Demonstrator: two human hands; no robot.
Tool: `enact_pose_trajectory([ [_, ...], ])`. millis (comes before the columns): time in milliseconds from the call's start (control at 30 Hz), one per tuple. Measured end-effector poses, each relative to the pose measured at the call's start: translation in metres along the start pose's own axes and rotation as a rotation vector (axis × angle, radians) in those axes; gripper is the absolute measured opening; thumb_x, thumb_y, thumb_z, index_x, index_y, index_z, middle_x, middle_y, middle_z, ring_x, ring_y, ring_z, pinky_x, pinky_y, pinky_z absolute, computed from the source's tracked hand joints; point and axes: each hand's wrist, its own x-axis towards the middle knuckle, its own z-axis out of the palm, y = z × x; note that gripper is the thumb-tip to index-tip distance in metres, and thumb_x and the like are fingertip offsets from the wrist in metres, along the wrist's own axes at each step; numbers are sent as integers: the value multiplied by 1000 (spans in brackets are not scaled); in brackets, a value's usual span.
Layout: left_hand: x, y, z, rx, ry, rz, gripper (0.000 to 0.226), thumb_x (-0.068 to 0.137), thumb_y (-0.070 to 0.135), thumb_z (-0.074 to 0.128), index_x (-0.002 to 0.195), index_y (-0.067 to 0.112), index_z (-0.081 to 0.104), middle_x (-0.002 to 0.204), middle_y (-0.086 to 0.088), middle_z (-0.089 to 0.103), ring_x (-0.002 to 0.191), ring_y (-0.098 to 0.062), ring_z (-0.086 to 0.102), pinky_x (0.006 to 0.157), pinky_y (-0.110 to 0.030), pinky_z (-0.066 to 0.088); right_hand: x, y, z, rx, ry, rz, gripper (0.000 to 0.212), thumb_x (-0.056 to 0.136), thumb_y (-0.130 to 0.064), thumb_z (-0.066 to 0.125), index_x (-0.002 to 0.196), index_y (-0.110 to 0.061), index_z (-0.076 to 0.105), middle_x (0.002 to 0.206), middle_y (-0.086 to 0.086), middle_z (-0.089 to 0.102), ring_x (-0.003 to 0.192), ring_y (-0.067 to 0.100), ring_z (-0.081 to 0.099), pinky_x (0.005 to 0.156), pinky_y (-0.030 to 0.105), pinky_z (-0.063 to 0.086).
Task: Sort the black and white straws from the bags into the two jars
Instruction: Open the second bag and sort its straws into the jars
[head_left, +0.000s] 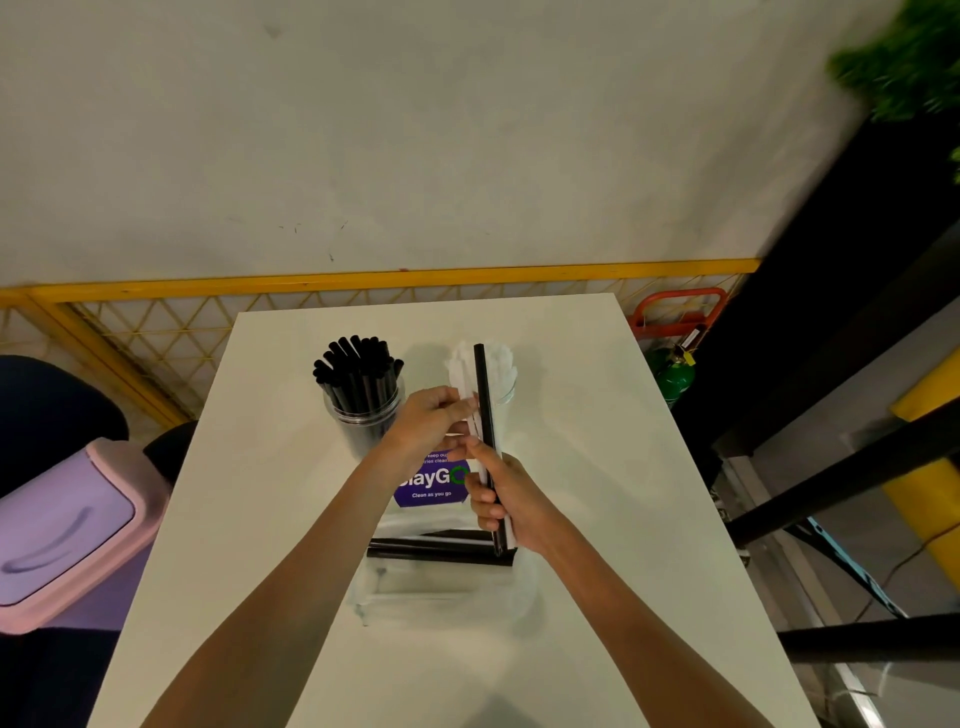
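Pale wall and a yellow mesh rail behind, white desk in front carrying everything. Two clear jars at the far end: left jar packed with black straws, right jar with white straws. Clear bag lies flat nearer the person with a few bagged black straws crosswise in it. Purple sticker sits between bag and jars. Risks as I read it: the bundle in hand is mixed, so pulling the white ones out could drag the black one along or fan the lot loose onto the desk. The grip is low, so the tops are free to splay. The bundle also stands right in front of the right jar, so a sloppy release could put black in with white. Both jars look top-heavy with straws; a wrist knock could tip one. Hands: right hand curled round the lower end of the bundle, one long black straw plus held white straws, roughly upright above the bag. Left hand pinches the white ones higher up between thumb and fingertips. Can't tell how many it has. Sorting looks mostly done.
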Motion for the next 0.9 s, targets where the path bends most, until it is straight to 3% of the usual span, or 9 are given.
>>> enact_pose_trajectory([
  [133, 4, 8, 10, 14, 34, -24, 7, 91, 10, 56, 93, 3, 57, 86, -15, 62, 69, -21, 62, 58, -24, 56, 0, -3, -10, -12, -8, -10, 32, 97, -40, 43, 109, -11, 52, 41, -8, 38, 32, 3, 32, 35, 15, 32],
  [333, 15, 17, 15, 15, 82, -26, 4, 90, 9, 58, 90, 8, 55, 80, -10, 67, 60, -14, 67, 59, -24, 58, 5, -5, -25, -28, -30, -29, 25, 99, -33, 42, 110, -16, 57, 42, -8, 39, 32, 3, 33, 36, 15, 34],
  [567, 27, 20, 4, 32, 77, -9, 14, 86, 18, 65, 96, 8, 63, 90, -8, 71, 76, -16, 69, 67, -21, 58, 11, -8, -37, -63, -67, -49, 29, 99, -36, 40, 116, -21, 58, 46, -7, 39, 34, 3, 32, 38, 16, 34],
  [767, 38, 41, -7, 35, 300, 194, 11, 87, 11, 62, 96, 5, 62, 84, -8, 68, 61, -4, 68, 60, -20, 57, 16, -7, -44, -72, -6, -52, 30, 98, -39, 42, 116, -24, 60, 48, -6, 40, 35, 3, 29, 37, 16, 29],
  [900, 43, 60, -21, 115, 458, 397, 19, 88, 12, 61, 101, -1, 60, 90, -13, 67, 71, -14, 67, 57, -17, 56, 16, -6, -50, -90, 46, -37, 33, 98, -36, 42, 122, -19, 58, 44, -7, 37, 35, 4, 26, 36, 15, 27],
])
